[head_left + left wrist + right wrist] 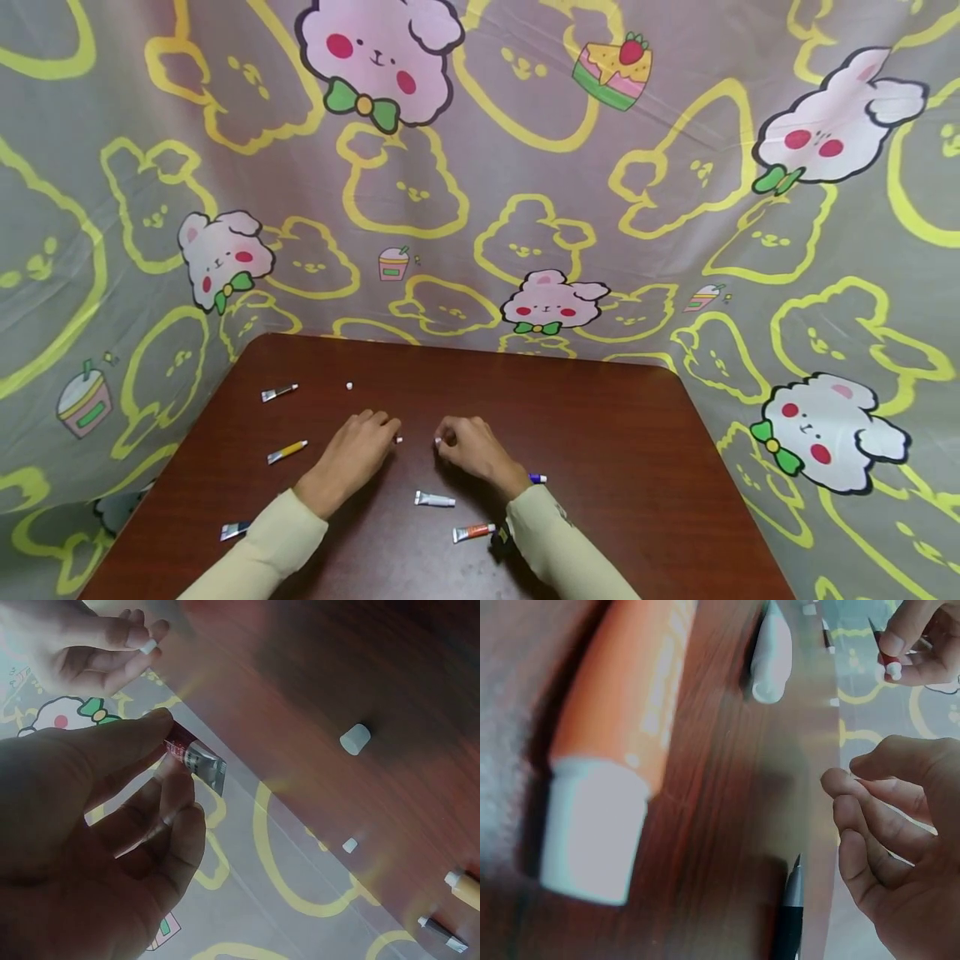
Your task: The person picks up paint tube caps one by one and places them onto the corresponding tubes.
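Note:
My left hand pinches a small dark red paint tube between thumb and fingertips. Its crimped silver end shows in the left wrist view, its white tip in the right wrist view. Across from it, apart from the tube, my right hand holds a tiny white cap between thumb and finger; that cap is mostly hidden in the right wrist view. Nearest the right forearm lie an orange tube, a white tube and a partly covered purple tube.
At the left of the brown table lie a dark brown tube, a yellow tube and a dark tube partly behind the left sleeve. A loose white cap sits farther back. Patterned cloth hangs around the table.

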Demonstrator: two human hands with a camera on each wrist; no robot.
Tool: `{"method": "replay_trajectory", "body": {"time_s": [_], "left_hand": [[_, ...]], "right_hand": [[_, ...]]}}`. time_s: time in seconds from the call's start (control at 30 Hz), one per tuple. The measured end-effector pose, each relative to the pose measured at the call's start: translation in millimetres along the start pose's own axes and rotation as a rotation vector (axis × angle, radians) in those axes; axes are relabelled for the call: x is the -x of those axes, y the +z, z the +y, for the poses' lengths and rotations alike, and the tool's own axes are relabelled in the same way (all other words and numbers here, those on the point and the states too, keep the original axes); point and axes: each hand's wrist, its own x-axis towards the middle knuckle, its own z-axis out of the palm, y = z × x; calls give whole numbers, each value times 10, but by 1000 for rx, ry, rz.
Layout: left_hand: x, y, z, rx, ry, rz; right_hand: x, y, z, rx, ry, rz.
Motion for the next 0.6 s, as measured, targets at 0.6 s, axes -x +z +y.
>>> {"method": "replay_trajectory", "body": {"time_s": [0.6], "left_hand": [[34,-84,104,-27,2,0]], "right_hand": [[224,-153,-187,-17,-33,67]]}}
